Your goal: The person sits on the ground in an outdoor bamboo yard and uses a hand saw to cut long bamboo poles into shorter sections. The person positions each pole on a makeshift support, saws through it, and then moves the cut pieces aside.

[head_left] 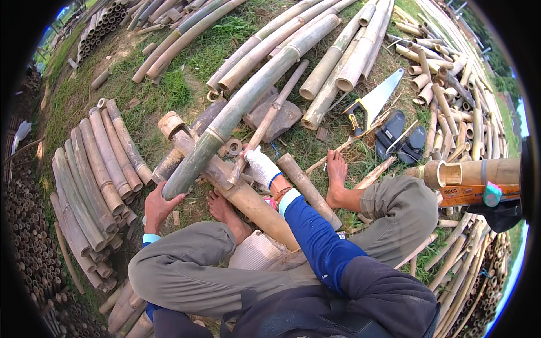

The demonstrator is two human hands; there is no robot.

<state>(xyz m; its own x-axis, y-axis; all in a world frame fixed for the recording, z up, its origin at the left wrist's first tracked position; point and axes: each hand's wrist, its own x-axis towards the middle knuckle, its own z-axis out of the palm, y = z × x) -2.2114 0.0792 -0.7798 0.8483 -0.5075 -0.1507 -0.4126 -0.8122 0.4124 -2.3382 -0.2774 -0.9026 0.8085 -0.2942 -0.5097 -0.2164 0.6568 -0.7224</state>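
Note:
A long greenish bamboo pole (248, 93) slants from the far middle down toward my left knee. My left hand (159, 207) is bare and grips its near end, thumb along the right side. Beneath the pole lies a thick bamboo trunk (253, 203), reaching back between my legs, with a notched bamboo piece (172, 125) at its far end. My right hand (262, 167), in a white glove, is closed round the lower part of a thin bamboo stick (279, 104). That stick passes over a flat stone (284, 119); the gloved fingers are partly hidden.
A handsaw (376, 101) with a yellow and black handle lies right of centre, beside dark sandals (397, 135). Cut bamboo lengths (93, 174) are stacked at left. More poles (338, 62) lie ahead. An orange box (470, 194) sits at far right, under a bamboo piece.

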